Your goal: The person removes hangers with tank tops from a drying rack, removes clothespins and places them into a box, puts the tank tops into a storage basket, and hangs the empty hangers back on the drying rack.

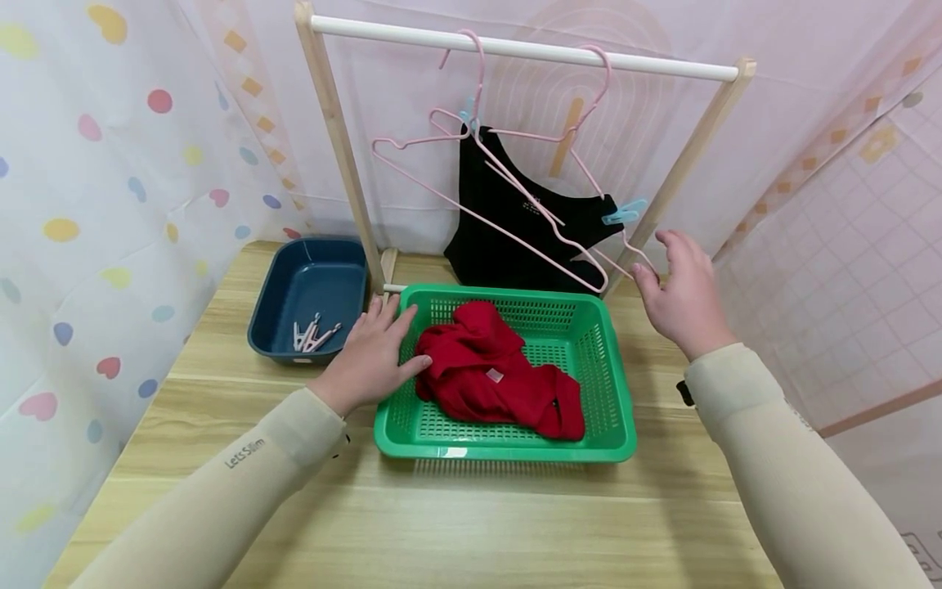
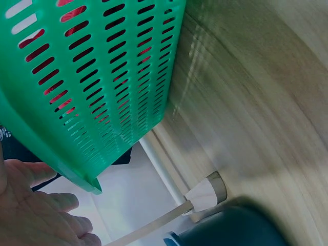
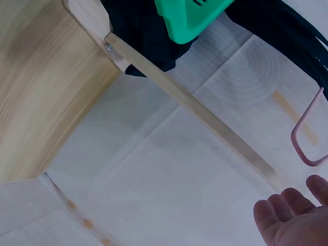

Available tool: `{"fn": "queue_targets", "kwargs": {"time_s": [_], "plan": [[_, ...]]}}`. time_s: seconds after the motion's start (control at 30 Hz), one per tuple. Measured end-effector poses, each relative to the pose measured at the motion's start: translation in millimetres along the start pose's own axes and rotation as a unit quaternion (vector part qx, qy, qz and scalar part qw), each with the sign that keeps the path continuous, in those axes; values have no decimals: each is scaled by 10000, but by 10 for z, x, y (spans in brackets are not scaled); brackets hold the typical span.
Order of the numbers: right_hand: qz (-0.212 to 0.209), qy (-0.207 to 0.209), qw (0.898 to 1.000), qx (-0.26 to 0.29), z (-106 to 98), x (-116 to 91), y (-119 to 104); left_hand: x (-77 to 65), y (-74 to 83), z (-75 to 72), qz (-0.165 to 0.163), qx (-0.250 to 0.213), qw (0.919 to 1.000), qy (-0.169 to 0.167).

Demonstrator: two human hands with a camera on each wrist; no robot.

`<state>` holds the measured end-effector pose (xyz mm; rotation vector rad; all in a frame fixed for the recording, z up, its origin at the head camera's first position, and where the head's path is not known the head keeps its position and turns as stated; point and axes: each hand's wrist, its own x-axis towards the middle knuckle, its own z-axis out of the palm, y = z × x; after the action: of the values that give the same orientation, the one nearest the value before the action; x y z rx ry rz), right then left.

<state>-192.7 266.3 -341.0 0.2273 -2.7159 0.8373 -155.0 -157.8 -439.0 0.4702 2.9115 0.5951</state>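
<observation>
My left hand (image 1: 371,356) is spread over the left rim of a green basket (image 1: 504,452), its thumb reaching above the red garment (image 1: 471,397) bunched inside. My right hand (image 1: 684,298) is beside the right end of the rear pink hanger (image 1: 607,78), thumb and fingers apart. The right wrist view shows its fingers clear of a pink hanger end (image 3: 293,139). A black top (image 1: 486,254) hangs from that rear hanger, with light blue clothespins (image 1: 624,214) at its shoulders. In front of it dangles another pink hanger (image 1: 482,74), turned at an angle and bare.
A rack with a white rail (image 1: 530,51) and wooden posts (image 1: 342,147) stands behind the basket. On the left, a dark blue bin (image 1: 324,274) holds several pale pink clothespins (image 1: 309,337). Printed curtains (image 1: 132,245) enclose the wooden table (image 1: 478,523).
</observation>
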Motion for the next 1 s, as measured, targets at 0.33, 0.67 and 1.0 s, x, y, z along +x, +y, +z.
{"fn": "queue_targets", "kwargs": {"time_s": [0.33,0.67,1.0], "plan": [[233,-392,9989,-47,59,102,-59,18,-4,20,-39,-31,9999,-96],[16,-159,9998,-138,111,130,-65,13,-13,15,-97,-11,9998,-150],[-43,-27,9993,-379,141,121,-77,0,-26,48,-67,-12,9999,-85]]}}
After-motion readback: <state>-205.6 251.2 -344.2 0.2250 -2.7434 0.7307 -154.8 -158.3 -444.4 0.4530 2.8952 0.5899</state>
